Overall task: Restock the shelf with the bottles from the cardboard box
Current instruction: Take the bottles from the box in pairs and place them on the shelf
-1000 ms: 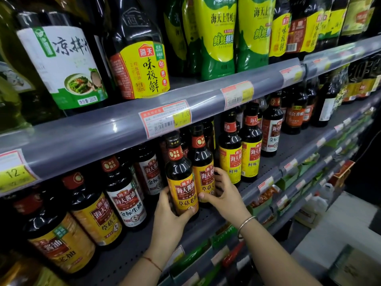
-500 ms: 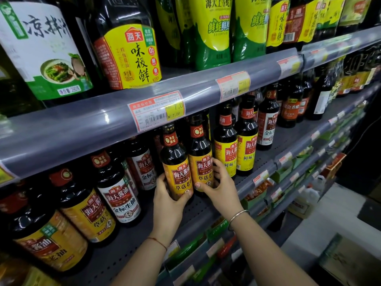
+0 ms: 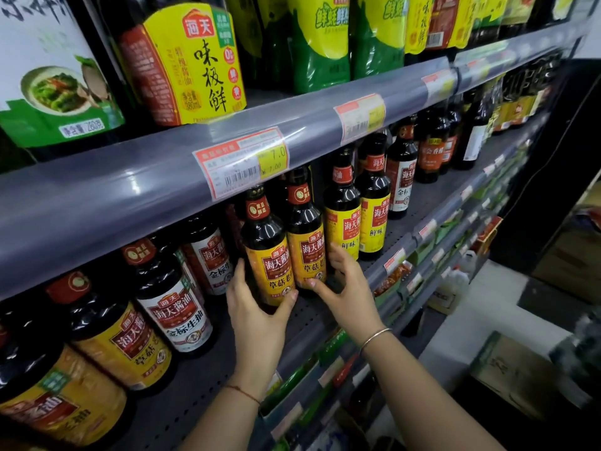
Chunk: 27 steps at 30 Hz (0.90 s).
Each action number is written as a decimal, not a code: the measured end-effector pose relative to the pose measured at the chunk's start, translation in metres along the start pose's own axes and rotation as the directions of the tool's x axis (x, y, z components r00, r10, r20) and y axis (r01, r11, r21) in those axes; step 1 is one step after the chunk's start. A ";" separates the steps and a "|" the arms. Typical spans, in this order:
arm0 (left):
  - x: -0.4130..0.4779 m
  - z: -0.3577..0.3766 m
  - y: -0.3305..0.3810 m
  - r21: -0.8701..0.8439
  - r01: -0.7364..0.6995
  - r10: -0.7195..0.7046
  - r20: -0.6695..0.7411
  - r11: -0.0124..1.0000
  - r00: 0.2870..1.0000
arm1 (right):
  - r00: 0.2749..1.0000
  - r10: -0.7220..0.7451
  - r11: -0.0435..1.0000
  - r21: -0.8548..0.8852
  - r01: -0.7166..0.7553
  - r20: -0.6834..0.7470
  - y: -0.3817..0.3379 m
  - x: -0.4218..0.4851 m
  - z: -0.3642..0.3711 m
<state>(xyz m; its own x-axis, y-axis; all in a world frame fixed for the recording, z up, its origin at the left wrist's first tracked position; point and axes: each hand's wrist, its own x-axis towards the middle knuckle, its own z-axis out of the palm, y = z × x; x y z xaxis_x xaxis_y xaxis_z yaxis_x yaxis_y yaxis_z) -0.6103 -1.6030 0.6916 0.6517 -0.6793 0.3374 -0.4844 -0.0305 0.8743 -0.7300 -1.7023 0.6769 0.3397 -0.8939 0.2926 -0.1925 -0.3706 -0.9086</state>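
Note:
Two dark soy sauce bottles with yellow and red labels stand side by side on the grey shelf [image 3: 201,395]. My left hand [image 3: 257,307] wraps the base of the left bottle [image 3: 270,255], thumb in front and fingers behind it. My right hand [image 3: 344,288] holds the lower part of the right bottle [image 3: 307,242], thumb on the label and fingers reaching behind. Both bottles stand upright with their bases on the shelf. A cardboard box [image 3: 517,372] lies on the floor at the lower right.
More soy sauce bottles crowd the same shelf on both sides, such as the white-labelled bottle [image 3: 175,314] and the yellow-labelled pair [image 3: 357,219]. The upper shelf rail [image 3: 162,177] with price tags hangs close above the bottle caps. Lower shelves hold packets.
The view has shifted closer and slightly left. Both hands keep their hold on the two bottles, which sit a little deeper on the shelf.

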 end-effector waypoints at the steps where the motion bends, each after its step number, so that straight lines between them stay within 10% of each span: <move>1: -0.003 0.000 0.003 0.006 -0.048 0.048 -0.008 0.999 0.999 | 1.000 -0.004 1.000 -0.027 0.003 -0.021 0.000 -0.005 -0.003; 9: -0.036 0.019 0.017 -0.034 -0.302 0.301 -0.030 0.953 0.953 | 0.970 0.022 0.959 -0.268 -0.089 -0.244 0.022 -0.071 -0.044; 13: -0.065 0.043 0.007 -0.129 -0.335 0.357 0.227 0.933 0.906 | 0.939 0.078 0.916 -0.347 -0.201 -0.336 0.042 -0.110 -0.063; 19: -0.110 0.104 -0.034 -0.059 -0.309 0.241 0.770 0.949 0.591 | 0.884 0.224 0.778 -0.471 -0.415 -0.409 0.088 -0.176 -0.082; 27: -0.173 0.185 -0.124 0.150 -0.647 0.013 0.971 0.747 0.240 | 0.727 0.573 0.538 -0.496 -0.682 -0.378 0.193 -0.260 -0.091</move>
<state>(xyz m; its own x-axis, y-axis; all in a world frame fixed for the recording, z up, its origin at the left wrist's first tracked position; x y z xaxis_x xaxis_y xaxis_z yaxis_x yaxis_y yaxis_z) -0.7711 -1.6177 0.4598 -0.4162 -0.8753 -0.2464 -0.8715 0.3066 0.3828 -0.9387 -1.5644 0.4526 -0.2118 -0.9576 -0.1954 -0.7915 0.2853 -0.5404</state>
